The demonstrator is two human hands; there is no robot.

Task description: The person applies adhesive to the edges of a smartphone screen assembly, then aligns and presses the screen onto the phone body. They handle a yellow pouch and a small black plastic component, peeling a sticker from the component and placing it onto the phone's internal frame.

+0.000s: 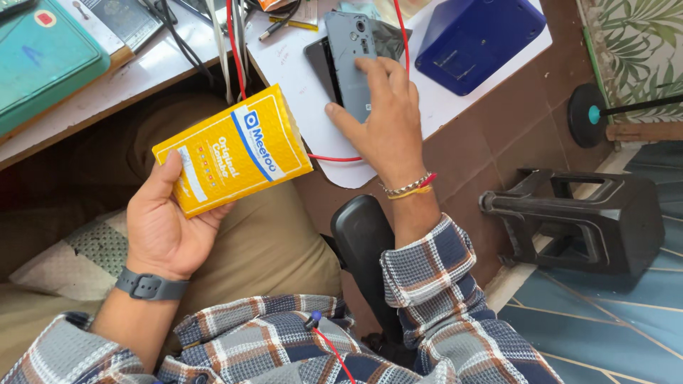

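left hand (pixel 167 227) grips yellow packet (pixel 231 151), near-left | right hand (pixel 377 117) spread flat on grey phone (pixel 350 57), far-right, long axis running near-far, seemingly pressing not gripping

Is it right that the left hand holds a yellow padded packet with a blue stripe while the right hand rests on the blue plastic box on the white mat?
Not quite. In the head view the right hand rests on the grey opened phone on the white mat, not on the blue plastic box. The left hand does hold the yellow padded packet.
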